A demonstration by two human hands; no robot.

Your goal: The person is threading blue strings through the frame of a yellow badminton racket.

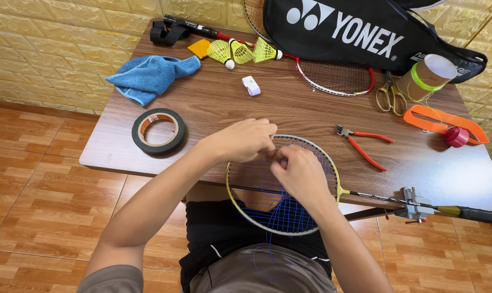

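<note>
Badminton racket (311, 214) head lies under both hands, left hand (245, 141) and right hand (299, 172) pinching its blue string (281, 214).

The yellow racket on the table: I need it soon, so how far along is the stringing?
Partly done. Blue string already crosses the lower part of the yellow racket. Both hands, left hand and right hand, are pinching string near the top of the frame. Loose string hangs over the lap uncut, and the red pliers lie untouched.
</note>
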